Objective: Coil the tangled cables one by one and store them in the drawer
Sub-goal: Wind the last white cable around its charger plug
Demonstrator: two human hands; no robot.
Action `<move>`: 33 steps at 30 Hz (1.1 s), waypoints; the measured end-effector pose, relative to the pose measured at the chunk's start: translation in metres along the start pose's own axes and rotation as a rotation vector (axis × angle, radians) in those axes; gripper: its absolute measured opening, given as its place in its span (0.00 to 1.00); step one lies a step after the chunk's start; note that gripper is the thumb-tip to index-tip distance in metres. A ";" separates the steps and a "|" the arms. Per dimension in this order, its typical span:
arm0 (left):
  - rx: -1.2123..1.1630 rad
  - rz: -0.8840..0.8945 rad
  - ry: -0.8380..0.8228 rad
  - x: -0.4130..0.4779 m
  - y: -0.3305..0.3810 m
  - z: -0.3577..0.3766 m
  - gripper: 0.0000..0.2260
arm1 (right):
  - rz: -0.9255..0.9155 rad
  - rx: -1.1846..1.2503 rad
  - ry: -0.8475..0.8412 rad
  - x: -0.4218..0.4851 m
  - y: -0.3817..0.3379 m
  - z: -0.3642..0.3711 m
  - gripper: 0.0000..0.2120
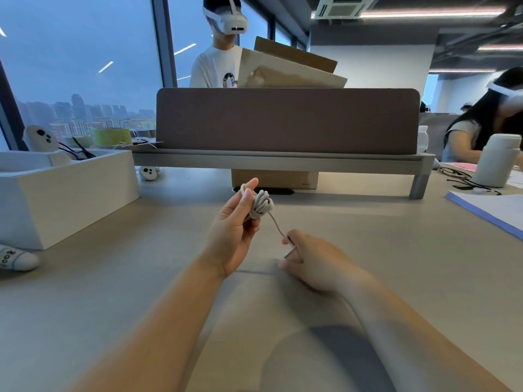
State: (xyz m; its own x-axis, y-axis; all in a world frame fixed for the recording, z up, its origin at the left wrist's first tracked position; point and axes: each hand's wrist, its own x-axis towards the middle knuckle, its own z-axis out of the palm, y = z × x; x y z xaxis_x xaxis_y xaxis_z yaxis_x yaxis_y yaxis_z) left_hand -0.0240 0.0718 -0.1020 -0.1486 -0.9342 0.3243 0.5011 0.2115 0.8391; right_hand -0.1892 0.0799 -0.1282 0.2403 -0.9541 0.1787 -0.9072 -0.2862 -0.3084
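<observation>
Two bare forearms reach forward from the bottom edge over a pale desk [396, 264]. The right hand [314, 261] rests low, near the desk surface, knuckles up, with its fingers curled and pinching the free end of a white cable [261, 206]; a short pale tip shows between those fingers, too blurred to tell what plug it is. From there a single strand rises up and left to the left hand [235, 230], which is held above the desk, palm turned inward. Its lower fingers curl round a small wound bundle of the cable, and one loop hooks over the raised forefinger. So the cable is off the desk and held between both hands, most of it already coiled. To the left stands an open-topped white box [70, 193] with black leads and a white controller poking out of it; another controller [17, 260] lies on the desk by its near corner, and a third [148, 173] sits beyond its far corner. To the right lie a blue-edged stack of paper [492, 210] and a white bottle [496, 162]. Farther back, a grey shelf riser [283, 161] spans the desk with a cardboard box [274, 179] under it and a brown partition [285, 120] above. Behind that, a person in a white headset [218, 66] holds cardboard sheets, and another headset wearer [481, 123] sits at the right.
</observation>
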 end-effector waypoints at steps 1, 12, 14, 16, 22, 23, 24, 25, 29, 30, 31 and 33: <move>0.011 0.000 0.024 0.002 -0.001 -0.001 0.12 | -0.023 -0.052 -0.007 -0.002 -0.005 0.001 0.22; 0.597 0.026 0.056 0.004 -0.012 -0.003 0.18 | -0.283 -0.227 0.136 -0.023 -0.044 -0.011 0.17; 0.643 0.032 0.048 0.002 -0.010 -0.002 0.18 | -0.299 -0.151 0.177 -0.025 -0.043 -0.013 0.18; 0.686 0.043 0.022 0.000 -0.009 -0.003 0.18 | -0.310 -0.038 0.238 -0.026 -0.042 -0.015 0.19; 0.711 0.012 -0.113 0.004 -0.016 -0.007 0.19 | -0.280 0.373 0.453 -0.023 -0.036 -0.020 0.13; 0.733 0.013 -0.133 0.003 -0.015 -0.006 0.18 | -0.252 0.432 0.447 -0.022 -0.034 -0.021 0.12; 0.752 0.016 -0.153 0.002 -0.013 -0.006 0.18 | -0.221 0.494 0.431 -0.021 -0.033 -0.022 0.12; 0.768 0.019 -0.173 0.000 -0.011 -0.004 0.17 | -0.190 0.564 0.409 -0.020 -0.031 -0.022 0.13; 0.760 0.036 -0.213 -0.004 -0.006 -0.003 0.16 | -0.141 0.807 0.358 -0.019 -0.030 -0.023 0.14; 0.759 0.031 -0.224 -0.005 -0.005 -0.002 0.15 | -0.150 0.833 0.363 -0.019 -0.030 -0.024 0.14; 0.758 0.022 -0.229 -0.006 -0.004 -0.002 0.15 | -0.158 0.857 0.368 -0.019 -0.031 -0.026 0.14; 0.754 0.009 -0.243 -0.008 -0.002 -0.003 0.15 | -0.158 0.907 0.365 -0.019 -0.032 -0.027 0.13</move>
State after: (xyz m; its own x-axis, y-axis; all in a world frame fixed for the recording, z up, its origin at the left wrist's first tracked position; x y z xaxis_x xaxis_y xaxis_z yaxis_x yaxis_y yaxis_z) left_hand -0.0215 0.0777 -0.1079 -0.3732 -0.8609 0.3457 -0.1963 0.4375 0.8775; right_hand -0.1743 0.1098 -0.0964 0.0762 -0.8572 0.5093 -0.2289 -0.5122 -0.8278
